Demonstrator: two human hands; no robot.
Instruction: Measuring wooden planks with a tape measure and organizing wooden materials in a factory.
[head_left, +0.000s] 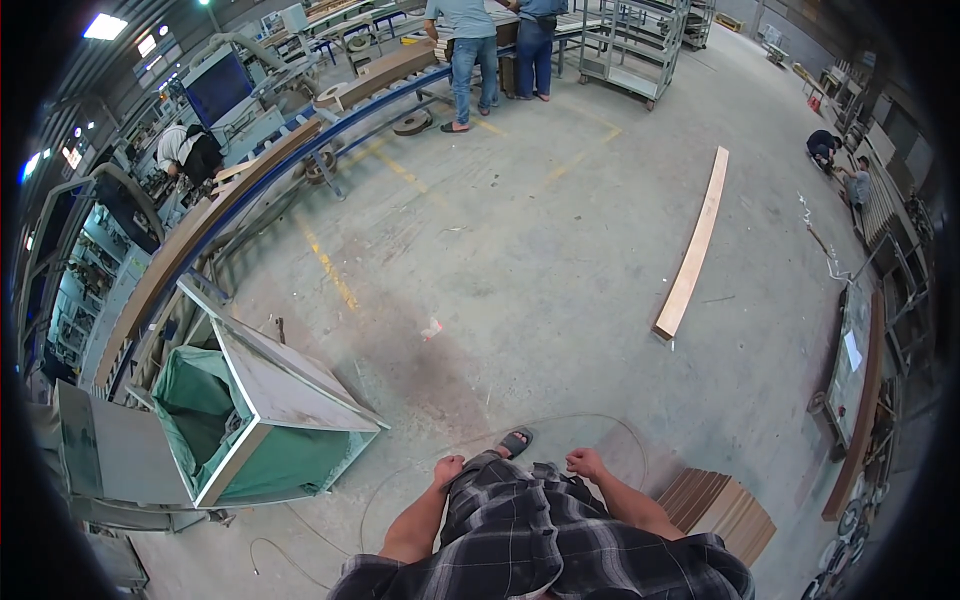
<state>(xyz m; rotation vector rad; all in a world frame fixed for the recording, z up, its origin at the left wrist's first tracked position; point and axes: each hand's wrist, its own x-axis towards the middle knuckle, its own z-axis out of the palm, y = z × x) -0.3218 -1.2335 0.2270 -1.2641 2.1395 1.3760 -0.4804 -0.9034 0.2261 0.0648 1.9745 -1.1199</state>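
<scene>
My left hand (449, 468) hangs by my left thigh with its fingers curled in, and I see nothing in it. On the other side, my right hand (585, 462) is held as a loose fist in front of my checked shirt, also with nothing showing in it. Closest to the right forearm is a stack of brown boards (725, 508) on the floor. One sandalled foot (516, 441) shows ahead of my body. Farther forward and to the right, a long pale wooden beam (694, 243) lies alone on the concrete.
A thin hose (362, 500) loops across the floor around my feet. At left stands a framed bin with green cloth (290, 465), beside a blue roller conveyor (225, 215) carrying long timber. Several people work farther off. A metal rack trolley (633, 50) stands ahead.
</scene>
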